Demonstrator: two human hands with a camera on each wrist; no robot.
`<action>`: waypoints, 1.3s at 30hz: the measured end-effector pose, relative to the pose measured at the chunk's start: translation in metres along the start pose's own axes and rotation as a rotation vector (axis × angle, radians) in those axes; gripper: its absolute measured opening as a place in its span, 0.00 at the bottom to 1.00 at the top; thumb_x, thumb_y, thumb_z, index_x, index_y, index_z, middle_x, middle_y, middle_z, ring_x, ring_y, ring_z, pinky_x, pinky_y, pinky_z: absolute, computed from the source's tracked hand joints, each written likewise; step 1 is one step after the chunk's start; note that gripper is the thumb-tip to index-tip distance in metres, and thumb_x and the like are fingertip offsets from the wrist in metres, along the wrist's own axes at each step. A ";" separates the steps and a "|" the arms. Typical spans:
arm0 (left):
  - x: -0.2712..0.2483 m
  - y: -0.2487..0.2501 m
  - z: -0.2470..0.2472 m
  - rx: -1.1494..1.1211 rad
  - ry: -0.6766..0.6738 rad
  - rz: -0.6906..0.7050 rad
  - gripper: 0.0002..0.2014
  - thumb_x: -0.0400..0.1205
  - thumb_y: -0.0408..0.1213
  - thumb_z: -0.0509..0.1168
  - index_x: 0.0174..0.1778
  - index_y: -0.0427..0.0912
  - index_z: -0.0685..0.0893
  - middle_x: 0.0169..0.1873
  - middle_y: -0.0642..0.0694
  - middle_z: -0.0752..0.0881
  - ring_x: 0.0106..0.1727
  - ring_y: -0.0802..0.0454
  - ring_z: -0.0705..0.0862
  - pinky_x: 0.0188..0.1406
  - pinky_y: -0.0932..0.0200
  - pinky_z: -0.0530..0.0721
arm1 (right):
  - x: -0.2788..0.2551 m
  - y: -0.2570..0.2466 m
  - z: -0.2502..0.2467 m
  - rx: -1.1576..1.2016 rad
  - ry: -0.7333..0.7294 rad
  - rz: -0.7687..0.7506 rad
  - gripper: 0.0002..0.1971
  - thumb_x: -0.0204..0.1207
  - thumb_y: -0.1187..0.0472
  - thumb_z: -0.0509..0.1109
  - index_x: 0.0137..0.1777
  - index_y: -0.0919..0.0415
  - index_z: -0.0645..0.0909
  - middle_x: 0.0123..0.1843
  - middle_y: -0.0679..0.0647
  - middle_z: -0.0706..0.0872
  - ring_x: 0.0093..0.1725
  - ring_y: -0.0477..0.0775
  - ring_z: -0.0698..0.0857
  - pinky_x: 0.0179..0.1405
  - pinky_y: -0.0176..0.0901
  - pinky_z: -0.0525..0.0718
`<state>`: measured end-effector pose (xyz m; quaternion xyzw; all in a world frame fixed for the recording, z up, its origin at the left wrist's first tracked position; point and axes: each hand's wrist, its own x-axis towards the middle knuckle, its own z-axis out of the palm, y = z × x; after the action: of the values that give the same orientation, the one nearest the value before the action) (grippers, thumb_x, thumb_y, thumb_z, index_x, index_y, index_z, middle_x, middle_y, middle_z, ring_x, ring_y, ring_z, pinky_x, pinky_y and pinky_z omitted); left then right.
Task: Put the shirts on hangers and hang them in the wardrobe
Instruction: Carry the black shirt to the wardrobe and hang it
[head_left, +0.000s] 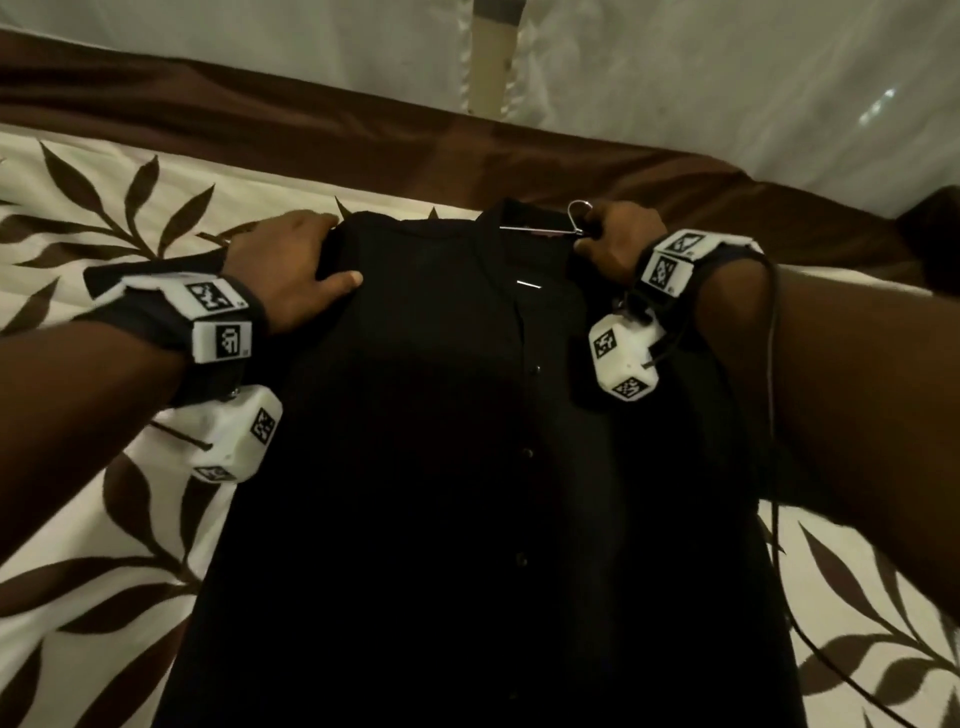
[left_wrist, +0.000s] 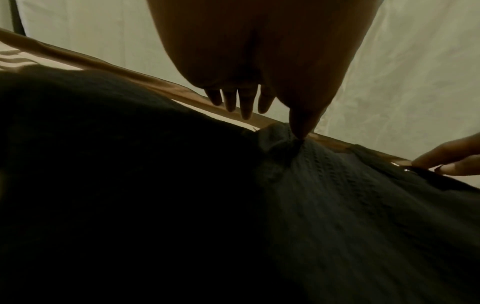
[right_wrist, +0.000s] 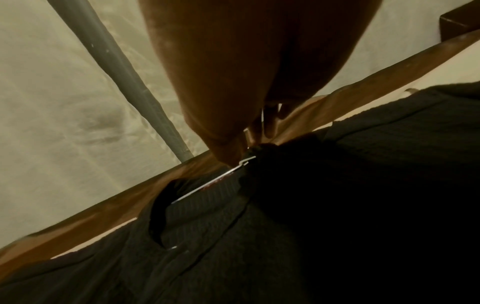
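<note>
Bed: cream bed cover with brown leaf shapes (head_left: 130, 218) and a brown edge.
On it: black button-up shirt (head_left: 467, 467), lying flat.

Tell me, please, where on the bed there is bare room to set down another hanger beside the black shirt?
Bare leaf-print sheet lies left of the black shirt, below the left hand, and a narrower patch lies at lower right under the right forearm, crossed by a cable. The collar end is crowded: both hands, the right hand at the wire hanger.
</note>
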<state>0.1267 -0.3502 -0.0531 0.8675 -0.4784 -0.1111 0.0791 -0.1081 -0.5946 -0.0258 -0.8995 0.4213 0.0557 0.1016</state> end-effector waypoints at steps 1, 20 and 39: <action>0.005 0.001 0.002 0.021 -0.014 -0.008 0.36 0.81 0.56 0.67 0.81 0.39 0.68 0.73 0.32 0.76 0.73 0.31 0.75 0.71 0.34 0.74 | 0.005 0.001 0.003 0.000 0.009 0.021 0.18 0.82 0.55 0.68 0.68 0.64 0.80 0.65 0.66 0.85 0.66 0.70 0.82 0.68 0.56 0.77; -0.028 0.015 -0.023 -0.332 -0.017 -0.066 0.16 0.79 0.40 0.74 0.60 0.47 0.79 0.55 0.41 0.86 0.58 0.39 0.83 0.65 0.37 0.79 | 0.015 -0.008 -0.029 0.435 0.292 -0.045 0.12 0.74 0.51 0.78 0.46 0.55 0.79 0.44 0.49 0.86 0.43 0.47 0.84 0.41 0.40 0.81; -0.192 0.034 -0.281 -0.608 0.046 0.040 0.08 0.74 0.41 0.78 0.30 0.44 0.91 0.26 0.50 0.90 0.27 0.58 0.88 0.28 0.61 0.84 | -0.185 -0.037 -0.360 0.951 0.366 -0.330 0.13 0.82 0.72 0.67 0.41 0.55 0.73 0.28 0.55 0.88 0.34 0.54 0.90 0.31 0.43 0.86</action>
<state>0.0754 -0.1971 0.2484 0.7968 -0.4383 -0.2279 0.3479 -0.1928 -0.5162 0.3644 -0.8036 0.2637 -0.3157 0.4302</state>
